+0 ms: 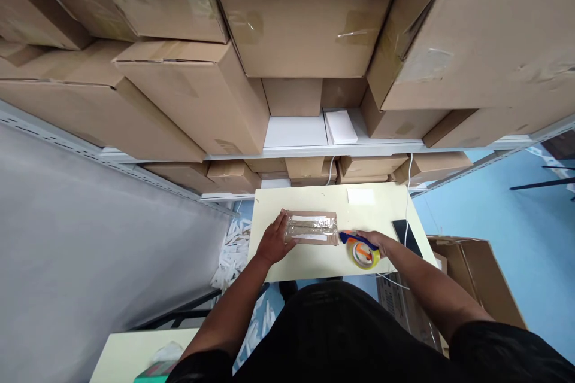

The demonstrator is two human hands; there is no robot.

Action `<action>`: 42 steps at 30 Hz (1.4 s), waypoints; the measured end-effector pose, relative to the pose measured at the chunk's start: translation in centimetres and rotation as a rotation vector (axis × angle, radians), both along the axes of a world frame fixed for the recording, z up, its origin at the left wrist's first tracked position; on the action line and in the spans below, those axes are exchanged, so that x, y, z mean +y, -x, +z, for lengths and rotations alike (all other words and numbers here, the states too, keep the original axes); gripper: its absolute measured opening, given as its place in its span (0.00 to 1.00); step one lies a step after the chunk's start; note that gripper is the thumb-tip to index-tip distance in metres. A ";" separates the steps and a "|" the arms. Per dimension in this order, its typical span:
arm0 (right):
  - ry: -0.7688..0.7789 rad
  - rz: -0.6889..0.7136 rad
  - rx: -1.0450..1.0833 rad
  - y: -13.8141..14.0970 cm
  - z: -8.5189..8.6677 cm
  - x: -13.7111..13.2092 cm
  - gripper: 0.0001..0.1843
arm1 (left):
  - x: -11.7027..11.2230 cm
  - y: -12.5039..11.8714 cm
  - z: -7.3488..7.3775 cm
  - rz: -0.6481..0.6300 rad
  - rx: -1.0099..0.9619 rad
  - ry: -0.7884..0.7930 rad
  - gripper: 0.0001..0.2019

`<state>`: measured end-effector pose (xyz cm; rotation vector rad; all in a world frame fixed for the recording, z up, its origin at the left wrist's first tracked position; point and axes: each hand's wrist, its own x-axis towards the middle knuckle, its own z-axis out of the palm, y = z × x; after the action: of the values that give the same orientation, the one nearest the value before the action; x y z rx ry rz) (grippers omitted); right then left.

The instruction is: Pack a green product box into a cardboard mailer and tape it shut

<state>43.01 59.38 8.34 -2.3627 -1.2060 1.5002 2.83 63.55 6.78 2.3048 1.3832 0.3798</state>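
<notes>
A small cardboard box [311, 228] lies flat on the pale yellow table [309, 263], with shiny clear tape along its middle and white strips on top. My left hand [275, 242] grips its left end, thumb at the near edge and fingers at the far corner. Just past the box's right end is a tape dispenser [363, 251], blue and orange with a roll of clear tape. My right hand [375, 240] is wrapped round the dispenser's handle. Its blue tip is close to the box's right edge; whether they touch I cannot tell.
A black phone [406, 237] with a white cable across it lies at the table's right. White paper [360, 196] lies at the back. Shelves of cardboard boxes [305, 18] hang over the far side. An open carton [476, 269] stands at right; paper scraps [231, 251] cover the floor at left.
</notes>
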 end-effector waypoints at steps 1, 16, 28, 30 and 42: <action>0.030 -0.057 0.036 -0.1 -0.3 -1.0 0.33 | 0.0 0.0 -0.1 0.001 -0.014 0.007 0.49; -0.404 0.381 -0.649 3.6 -0.3 -0.9 0.21 | 0.6 -1.7 1.4 0.482 -0.456 0.553 0.27; -0.386 0.199 -0.079 8.9 1.0 1.6 0.16 | -1.3 -1.3 2.6 0.421 -0.301 0.525 0.21; -0.459 0.216 -0.055 8.7 0.4 0.1 0.15 | -3.0 -1.5 1.9 0.435 -0.425 0.507 0.26; -0.585 0.270 -0.298 6.2 -4.0 -4.1 0.29 | -6.0 -1.2 -2.8 0.420 -0.525 0.504 0.35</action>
<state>36.82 55.30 4.32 -2.1110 -1.7904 0.6959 4.08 57.53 4.00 1.3794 1.4618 0.6242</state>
